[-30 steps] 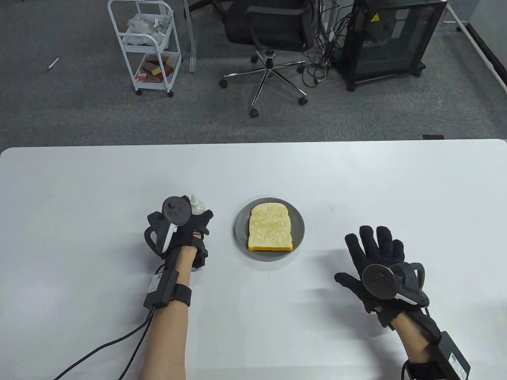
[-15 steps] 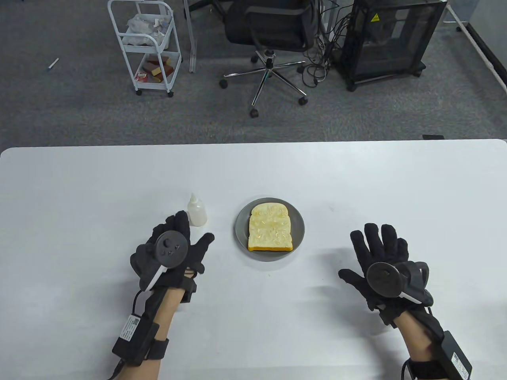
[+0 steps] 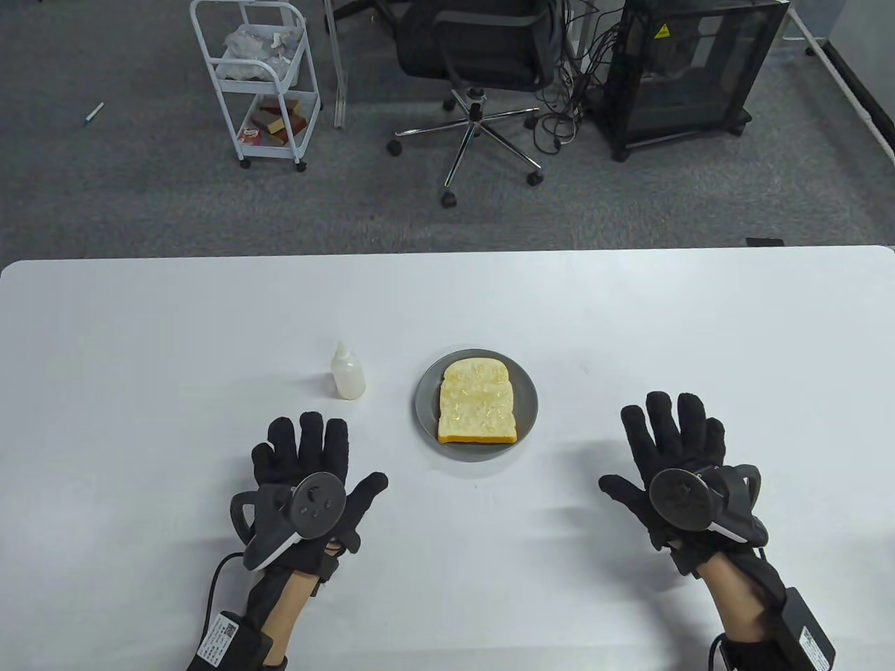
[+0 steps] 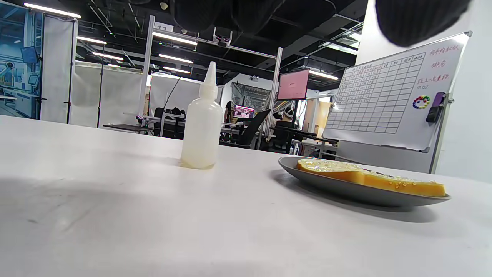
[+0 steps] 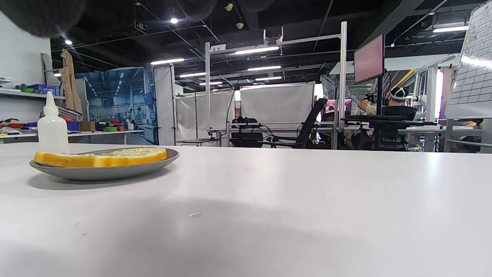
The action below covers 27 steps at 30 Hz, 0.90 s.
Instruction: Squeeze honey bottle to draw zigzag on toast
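Note:
A slice of toast [image 3: 478,402] with shiny honey lines lies on a grey plate [image 3: 426,412] at the table's middle. A small white squeeze bottle [image 3: 347,372] with a pointed nozzle stands upright just left of the plate; it also shows in the left wrist view [image 4: 202,123] and the right wrist view [image 5: 52,127]. My left hand [image 3: 311,465] lies flat and empty on the table, fingers spread, nearer me than the bottle and apart from it. My right hand [image 3: 664,447] lies flat and empty, fingers spread, right of the plate. The toast [image 4: 369,177] and plate [image 4: 346,190] show in the left wrist view.
The white table [image 3: 629,314] ends at a far edge, beyond which stand a white cart [image 3: 259,77], an office chair [image 3: 482,63] and a black cabinet [image 3: 685,70] on the floor. Cables run from both wrists off the near edge.
My left hand let go of the bottle, which stays upright, and drew back toward me, opening flat on the table. My right hand shifted only slightly.

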Each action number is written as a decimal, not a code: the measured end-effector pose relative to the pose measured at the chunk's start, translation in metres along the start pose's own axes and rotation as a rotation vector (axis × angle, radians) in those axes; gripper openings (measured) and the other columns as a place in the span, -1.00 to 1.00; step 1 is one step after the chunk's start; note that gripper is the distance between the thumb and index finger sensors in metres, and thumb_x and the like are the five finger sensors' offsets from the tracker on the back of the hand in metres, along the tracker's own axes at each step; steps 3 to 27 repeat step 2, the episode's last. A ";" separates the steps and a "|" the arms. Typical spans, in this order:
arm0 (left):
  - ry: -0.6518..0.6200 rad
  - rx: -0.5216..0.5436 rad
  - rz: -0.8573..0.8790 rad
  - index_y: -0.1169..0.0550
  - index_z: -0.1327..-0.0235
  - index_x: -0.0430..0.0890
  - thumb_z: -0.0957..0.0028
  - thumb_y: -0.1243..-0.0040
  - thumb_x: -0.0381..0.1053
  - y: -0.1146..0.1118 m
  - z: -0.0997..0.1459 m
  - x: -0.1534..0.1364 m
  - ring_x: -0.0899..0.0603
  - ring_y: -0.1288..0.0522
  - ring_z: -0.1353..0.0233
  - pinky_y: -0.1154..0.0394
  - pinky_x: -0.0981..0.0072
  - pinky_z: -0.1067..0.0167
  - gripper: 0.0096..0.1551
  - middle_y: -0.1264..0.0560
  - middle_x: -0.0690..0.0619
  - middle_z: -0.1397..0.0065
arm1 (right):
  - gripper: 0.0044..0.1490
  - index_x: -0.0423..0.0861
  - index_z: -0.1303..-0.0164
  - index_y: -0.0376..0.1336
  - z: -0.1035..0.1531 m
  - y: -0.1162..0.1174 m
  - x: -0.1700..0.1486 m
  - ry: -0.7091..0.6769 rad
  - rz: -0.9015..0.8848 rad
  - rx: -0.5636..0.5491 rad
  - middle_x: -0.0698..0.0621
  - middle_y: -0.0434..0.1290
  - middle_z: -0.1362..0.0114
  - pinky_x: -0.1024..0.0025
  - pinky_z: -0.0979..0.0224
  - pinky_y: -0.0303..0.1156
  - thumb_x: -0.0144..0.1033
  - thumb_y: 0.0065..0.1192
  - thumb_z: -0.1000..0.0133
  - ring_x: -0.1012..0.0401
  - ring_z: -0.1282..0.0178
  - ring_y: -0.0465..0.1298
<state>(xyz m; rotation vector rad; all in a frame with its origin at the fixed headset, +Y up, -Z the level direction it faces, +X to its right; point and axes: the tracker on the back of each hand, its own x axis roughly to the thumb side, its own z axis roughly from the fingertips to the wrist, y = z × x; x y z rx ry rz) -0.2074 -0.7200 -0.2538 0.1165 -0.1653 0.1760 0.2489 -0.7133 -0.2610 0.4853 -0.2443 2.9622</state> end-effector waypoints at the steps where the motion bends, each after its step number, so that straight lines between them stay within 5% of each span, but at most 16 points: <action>1: -0.001 -0.001 -0.004 -0.06 -0.64 -0.05 -0.08 0.07 0.62 -0.001 0.000 0.001 -0.67 0.11 -0.61 0.15 -0.65 -0.36 0.10 0.00 -0.27 -0.75 | 0.23 -0.12 -0.71 -0.28 0.000 0.000 0.000 -0.001 0.001 0.003 -0.32 -0.32 -0.76 -0.62 -0.40 -0.16 0.44 -0.06 -0.09 -0.52 -0.57 -0.30; 27: -0.001 -0.002 -0.011 -0.06 -0.64 -0.05 -0.07 0.06 0.62 -0.001 0.000 0.001 -0.67 0.11 -0.61 0.15 -0.65 -0.36 0.10 0.00 -0.27 -0.74 | 0.23 -0.12 -0.71 -0.28 0.000 0.001 0.001 -0.001 0.003 0.006 -0.32 -0.32 -0.76 -0.62 -0.40 -0.17 0.44 -0.06 -0.09 -0.52 -0.57 -0.29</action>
